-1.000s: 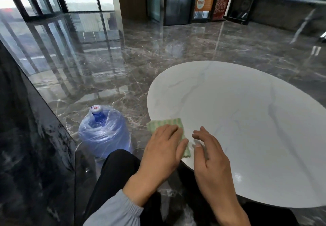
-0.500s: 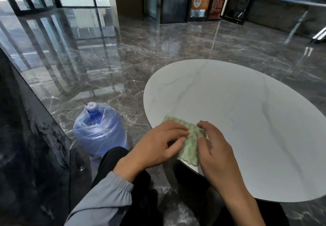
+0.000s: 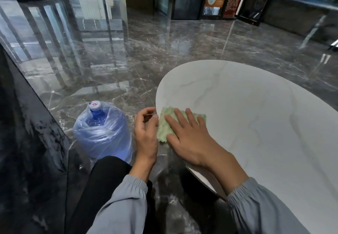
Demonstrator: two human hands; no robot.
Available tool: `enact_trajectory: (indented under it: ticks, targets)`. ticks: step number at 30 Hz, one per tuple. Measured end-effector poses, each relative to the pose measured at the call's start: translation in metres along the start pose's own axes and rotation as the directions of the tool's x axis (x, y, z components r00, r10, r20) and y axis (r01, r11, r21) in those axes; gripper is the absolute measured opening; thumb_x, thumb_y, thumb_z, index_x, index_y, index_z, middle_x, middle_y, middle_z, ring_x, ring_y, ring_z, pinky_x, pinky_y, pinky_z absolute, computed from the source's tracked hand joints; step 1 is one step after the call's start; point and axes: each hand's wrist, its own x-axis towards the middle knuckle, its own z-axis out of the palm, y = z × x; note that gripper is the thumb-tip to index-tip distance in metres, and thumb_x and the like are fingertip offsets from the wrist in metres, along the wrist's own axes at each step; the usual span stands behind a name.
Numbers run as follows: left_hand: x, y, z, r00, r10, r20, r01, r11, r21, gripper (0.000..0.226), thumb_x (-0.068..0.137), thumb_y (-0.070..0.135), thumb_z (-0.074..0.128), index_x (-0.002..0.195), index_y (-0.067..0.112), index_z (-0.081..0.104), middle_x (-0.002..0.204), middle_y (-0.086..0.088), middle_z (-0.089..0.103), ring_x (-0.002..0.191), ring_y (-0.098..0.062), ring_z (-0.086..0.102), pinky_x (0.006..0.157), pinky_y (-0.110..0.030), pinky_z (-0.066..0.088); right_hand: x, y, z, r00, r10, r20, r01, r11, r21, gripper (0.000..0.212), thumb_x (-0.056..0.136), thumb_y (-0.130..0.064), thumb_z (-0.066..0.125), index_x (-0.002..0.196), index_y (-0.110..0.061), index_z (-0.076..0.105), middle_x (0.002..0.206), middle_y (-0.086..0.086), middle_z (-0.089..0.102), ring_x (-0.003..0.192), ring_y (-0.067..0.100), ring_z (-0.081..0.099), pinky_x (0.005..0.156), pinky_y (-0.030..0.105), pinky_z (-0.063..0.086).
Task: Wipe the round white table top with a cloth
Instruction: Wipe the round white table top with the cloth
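Note:
The round white marble-look table top fills the right half of the view. A green-and-white striped cloth lies flat on its near left edge. My right hand presses on the cloth with straight, spread fingers and covers most of it. My left hand hovers just off the table's left rim beside the cloth. Its fingers are loosely curled, its thumb is close to the cloth's left edge, and it holds nothing.
A large blue water jug wrapped in clear plastic stands on the glossy dark marble floor left of the table. A dark polished wall panel runs along the left. My dark trouser leg is below the hands.
The cloth passed from my left hand to my right. The right hand now lies flat on it, slightly farther onto the table, and the left hand has come off past the rim.

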Motion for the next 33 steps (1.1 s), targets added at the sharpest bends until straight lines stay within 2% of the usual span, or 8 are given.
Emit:
enact_trajectory:
  ticks: [5,8,12,14,17,20,27,33]
  targets:
    - [0.026,-0.011,0.005,0.997,-0.047,0.068,0.054,0.993,-0.104,0.028,0.094,0.024,0.061,0.120,0.015,0.066,0.117,-0.010,0.071,0.108,-0.033,0.068,0.089,-0.045,0.055,-0.003,0.008,-0.003,0.996,-0.090,-0.002,0.090,0.996,-0.023,0.081,0.082,-0.056,-0.006,0.162,-0.048,-0.009,0.171,-0.012,-0.022,0.157,0.021,-0.026,0.126,0.052,-0.011]
    - [0.043,-0.020,0.001,0.992,-0.023,0.123,0.034,0.995,-0.090,0.033,0.093,0.033,0.063,0.122,0.018,0.065,0.121,-0.008,0.069,0.116,-0.039,0.064,0.094,-0.053,0.052,-0.046,0.013,-0.003,0.988,-0.137,0.073,0.140,0.990,-0.033,0.070,0.088,-0.054,-0.001,0.155,-0.058,-0.021,0.164,-0.021,-0.035,0.148,0.010,-0.042,0.125,0.046,-0.018]
    - [0.066,-0.025,0.007,0.990,-0.029,0.135,0.042,0.994,-0.099,0.037,0.091,0.035,0.063,0.123,0.016,0.065,0.124,-0.017,0.065,0.116,-0.042,0.062,0.094,-0.052,0.051,-0.045,0.012,-0.007,0.984,-0.099,0.145,0.107,0.993,-0.047,0.057,0.101,-0.060,0.005,0.147,-0.065,-0.027,0.156,-0.029,-0.044,0.140,0.004,-0.050,0.123,0.043,-0.022]
    - [0.081,-0.027,0.014,0.989,-0.023,0.146,0.039,0.994,-0.106,0.036,0.092,0.032,0.063,0.122,0.014,0.064,0.121,-0.016,0.066,0.108,-0.039,0.063,0.091,-0.050,0.052,-0.017,0.009,-0.009,0.989,-0.101,0.108,0.104,0.994,-0.017,0.054,0.106,-0.060,0.010,0.149,-0.066,-0.022,0.160,-0.027,-0.039,0.142,0.005,-0.047,0.124,0.045,-0.022]
    - [0.104,-0.022,0.021,0.990,-0.033,0.135,0.053,0.988,-0.144,0.032,0.095,0.022,0.059,0.122,0.007,0.063,0.108,-0.006,0.066,0.092,-0.016,0.064,0.078,-0.030,0.052,0.045,0.015,-0.015,0.996,-0.085,0.039,0.086,0.996,-0.011,0.054,0.108,-0.058,0.014,0.154,-0.064,-0.013,0.168,-0.021,-0.027,0.151,0.011,-0.036,0.124,0.048,-0.019]
    - [0.125,-0.021,0.026,0.989,-0.090,0.116,0.111,0.975,-0.192,0.021,0.104,0.014,0.053,0.119,0.005,0.064,0.097,0.002,0.069,0.083,-0.005,0.067,0.071,-0.020,0.052,0.123,0.029,-0.025,0.999,-0.036,0.017,0.037,0.998,-0.049,0.055,0.107,-0.056,0.018,0.157,-0.060,-0.005,0.172,-0.014,-0.016,0.158,0.020,-0.021,0.125,0.054,-0.011]
    - [0.140,-0.028,0.033,0.974,-0.178,0.141,0.201,0.964,-0.177,0.024,0.092,0.034,0.061,0.111,0.021,0.069,0.104,-0.007,0.072,0.095,-0.016,0.068,0.082,-0.033,0.054,0.247,0.059,-0.058,0.995,0.103,0.015,-0.102,0.994,-0.045,0.055,0.106,-0.054,0.020,0.161,-0.051,0.013,0.174,-0.009,-0.006,0.160,0.030,-0.008,0.122,0.061,-0.003]
    - [0.138,-0.025,0.016,0.977,-0.169,0.130,0.187,0.972,-0.145,0.024,0.091,0.034,0.061,0.111,0.023,0.067,0.109,-0.003,0.067,0.097,-0.014,0.066,0.078,-0.031,0.051,0.225,0.055,-0.052,0.999,0.033,0.002,-0.033,0.997,-0.064,0.052,0.107,-0.052,0.018,0.159,-0.052,0.013,0.174,-0.007,-0.006,0.160,0.029,-0.007,0.123,0.061,-0.003]
